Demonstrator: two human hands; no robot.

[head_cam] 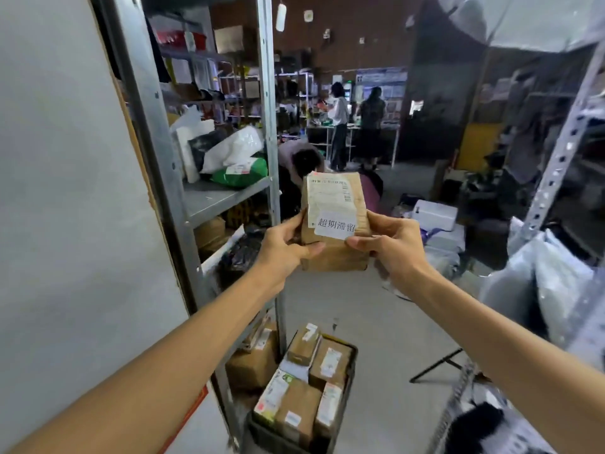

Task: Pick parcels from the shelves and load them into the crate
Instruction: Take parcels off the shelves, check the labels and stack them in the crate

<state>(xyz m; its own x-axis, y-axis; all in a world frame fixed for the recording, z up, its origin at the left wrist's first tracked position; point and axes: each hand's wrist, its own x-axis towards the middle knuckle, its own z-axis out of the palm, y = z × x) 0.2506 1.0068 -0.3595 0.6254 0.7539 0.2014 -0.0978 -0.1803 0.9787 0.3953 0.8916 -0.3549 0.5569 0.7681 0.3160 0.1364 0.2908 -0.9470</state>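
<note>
here both hands (288,239) grip parcel (334,221) midair.

Left side: a pale grey panel (59,158) stands close to the camera.
Shelving: a grey metal rack (226,198) stands just beside the panel; a perforated upright (556,165) rises on the right.
Floor: pale grey concrete (370,309) along the aisle.
Far wall: dark reddish-brown (353,21).
Far end: a worktop (357,127) with two standing people (339,126) at it.
Light: dim at the back, brighter up close.
</note>
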